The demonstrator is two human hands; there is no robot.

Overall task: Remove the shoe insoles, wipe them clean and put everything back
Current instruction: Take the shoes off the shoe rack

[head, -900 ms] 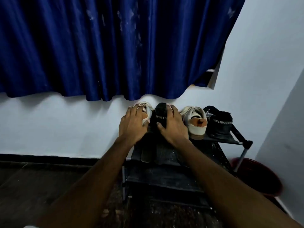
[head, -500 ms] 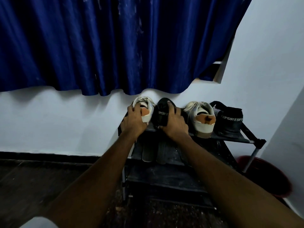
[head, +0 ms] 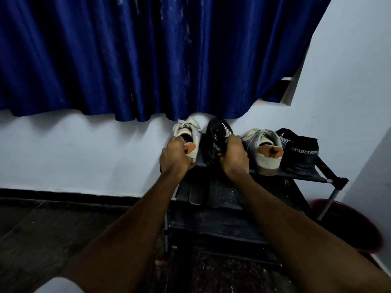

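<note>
Both hands shifted from shoe tops to heels: left hand (head: pixel 174 158) gripping white shoe (head: pixel 189 137), right hand (head: pixel 233 157) gripping black shoe (head: pixel 216 137), frame centre. Step: lifting pair off rack (head: pixel 313 176). Next: pull insoles.

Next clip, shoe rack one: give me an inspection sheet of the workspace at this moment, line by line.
Surface: black shoe rack, top shelf carries four shoes in a row against the wall.
Job's things: white sneaker at the row's left end; black sport shoe beside it, tipped up; second white sneaker and second black shoe untouched to the right. No insole or cloth clearly seen.
Clutter: flat dark footwear on the lower shelf, too dim to identify.
Grips: left hand grips the white sneaker's heel; right hand grips the black sport shoe.
Cables: nothing seen.
Surroundings: blue curtain, pale wall, red tub on the dark floor.
</note>
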